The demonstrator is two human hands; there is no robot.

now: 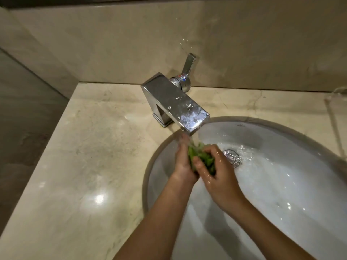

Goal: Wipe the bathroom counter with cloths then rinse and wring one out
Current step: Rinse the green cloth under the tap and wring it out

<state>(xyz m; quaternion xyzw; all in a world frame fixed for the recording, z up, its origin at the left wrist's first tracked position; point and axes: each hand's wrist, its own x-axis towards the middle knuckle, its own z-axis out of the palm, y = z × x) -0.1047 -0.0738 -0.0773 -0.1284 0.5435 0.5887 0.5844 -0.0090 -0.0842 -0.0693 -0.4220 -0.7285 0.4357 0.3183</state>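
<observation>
A bunched green cloth [201, 158] is squeezed between both of my hands over the white sink basin [281, 184]. My left hand [183, 164] grips its left side and my right hand [217, 171] wraps its right side. Both hands are wet. Water runs from the chrome faucet spout [176, 104] straight onto the cloth and my left fingers. Most of the cloth is hidden inside my hands.
The beige marble counter [84, 166] stretches to the left of the basin, with its edge dropping off at the far left. The faucet lever [188, 65] is raised near the back wall. A chrome drain [232, 158] sits in the basin, with water pooling around it.
</observation>
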